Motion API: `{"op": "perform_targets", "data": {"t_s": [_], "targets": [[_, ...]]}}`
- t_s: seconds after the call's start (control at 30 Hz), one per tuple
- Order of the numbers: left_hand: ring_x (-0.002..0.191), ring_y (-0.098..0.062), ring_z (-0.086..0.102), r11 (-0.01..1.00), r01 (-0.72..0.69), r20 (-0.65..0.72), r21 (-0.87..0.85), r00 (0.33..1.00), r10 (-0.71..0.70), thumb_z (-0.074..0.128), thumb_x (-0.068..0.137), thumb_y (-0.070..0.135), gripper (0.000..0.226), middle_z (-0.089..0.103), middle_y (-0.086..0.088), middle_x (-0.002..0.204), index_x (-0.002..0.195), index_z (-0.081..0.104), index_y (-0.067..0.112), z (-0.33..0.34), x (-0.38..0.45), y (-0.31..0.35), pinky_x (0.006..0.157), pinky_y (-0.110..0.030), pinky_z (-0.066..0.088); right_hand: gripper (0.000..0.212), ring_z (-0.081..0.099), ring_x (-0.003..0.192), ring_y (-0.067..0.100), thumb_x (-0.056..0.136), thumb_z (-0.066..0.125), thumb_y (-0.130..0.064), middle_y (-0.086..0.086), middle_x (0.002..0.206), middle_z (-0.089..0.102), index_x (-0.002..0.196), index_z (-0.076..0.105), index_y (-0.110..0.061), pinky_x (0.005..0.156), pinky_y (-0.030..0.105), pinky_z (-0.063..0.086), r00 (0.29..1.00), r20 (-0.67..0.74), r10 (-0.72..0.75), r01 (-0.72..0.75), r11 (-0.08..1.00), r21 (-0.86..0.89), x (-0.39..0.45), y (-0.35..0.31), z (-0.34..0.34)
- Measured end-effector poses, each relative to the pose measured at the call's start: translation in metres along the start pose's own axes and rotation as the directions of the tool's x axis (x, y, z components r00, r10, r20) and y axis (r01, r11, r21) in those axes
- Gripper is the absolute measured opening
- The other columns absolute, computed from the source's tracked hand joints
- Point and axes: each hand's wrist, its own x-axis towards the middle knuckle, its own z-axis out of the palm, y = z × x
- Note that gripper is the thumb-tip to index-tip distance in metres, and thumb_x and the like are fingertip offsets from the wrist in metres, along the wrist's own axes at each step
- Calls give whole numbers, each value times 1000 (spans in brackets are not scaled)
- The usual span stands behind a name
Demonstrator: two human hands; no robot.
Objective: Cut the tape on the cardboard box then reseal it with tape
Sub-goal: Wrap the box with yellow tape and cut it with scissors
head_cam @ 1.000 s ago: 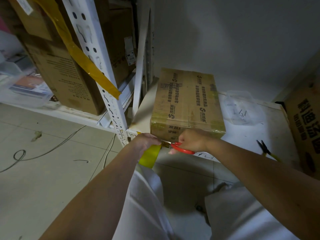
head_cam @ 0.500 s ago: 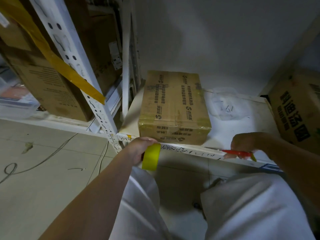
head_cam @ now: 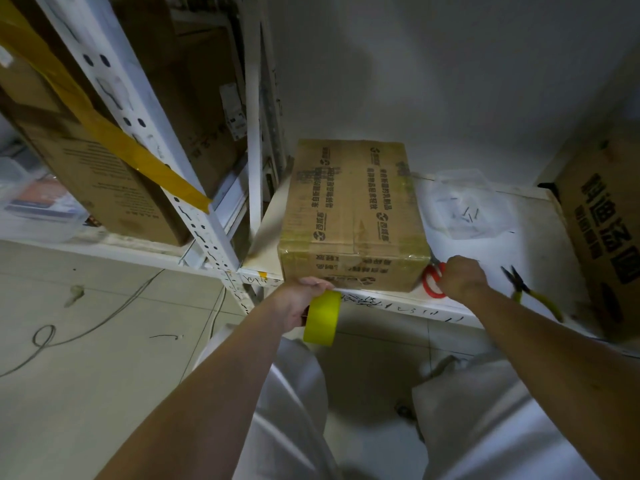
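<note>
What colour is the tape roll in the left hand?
Yellow: the tape roll held by the left hand, clearest in the head view.

Pliers (head_cam: 530,296) — clear bag (head_cam: 464,206) beyond

My left hand (head_cam: 300,299), at the end of a bare forearm rising from the bottom left to mid-frame, has its fingers curled round something, while my right hand (head_cam: 462,280), reaching in from the lower right, sits fisted just right of centre, knuckles toward me.
</note>
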Motion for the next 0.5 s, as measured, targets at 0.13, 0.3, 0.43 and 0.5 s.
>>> {"op": "perform_targets", "data": {"t_s": [0.13, 0.3, 0.43, 0.5], "targets": [[96, -27, 61, 1000, -6, -39, -18, 999, 5, 50, 99, 17, 21, 65, -9, 105, 87, 67, 20, -2, 5, 0, 81, -38, 51, 19, 63, 81, 32, 92, 47, -10, 13, 80, 61, 80, 60, -4, 66, 31, 46, 957, -290, -17, 45, 995, 90, -3, -13, -19], [90, -25, 60, 999, -10, -84, -45, 996, 6, 48, 99, 15, 20, 63, -10, 107, 108, 67, 14, -9, -1, 4, 60, -28, 49, 30, 54, 91, 22, 100, 38, -28, 8, 98, 61, 103, 62, -10, 78, 30, 41, 733, -625, -268, 476, 859, 190, -31, -71, -49], [83, -24, 61, 998, -13, -107, -61, 994, 6, 51, 98, 16, 19, 65, -11, 105, 107, 67, 14, -18, 0, 3, 63, -30, 51, 56, 46, 119, 25, 94, 38, -57, 8, 130, 52, 129, 52, -15, 94, 38, 41, 588, -339, -735, 728, 663, -174, -59, -126, -39], [81, -24, 64, 996, -14, -116, -87, 993, 4, 54, 96, 17, 20, 68, -12, 102, 110, 67, 11, -21, 0, 0, 66, -31, 52, 71, 36, 129, 27, 88, 40, -66, 8, 144, 38, 140, 39, -18, 101, 44, 36, 554, -206, -807, 754, 591, -287, -64, -149, -25]]}}
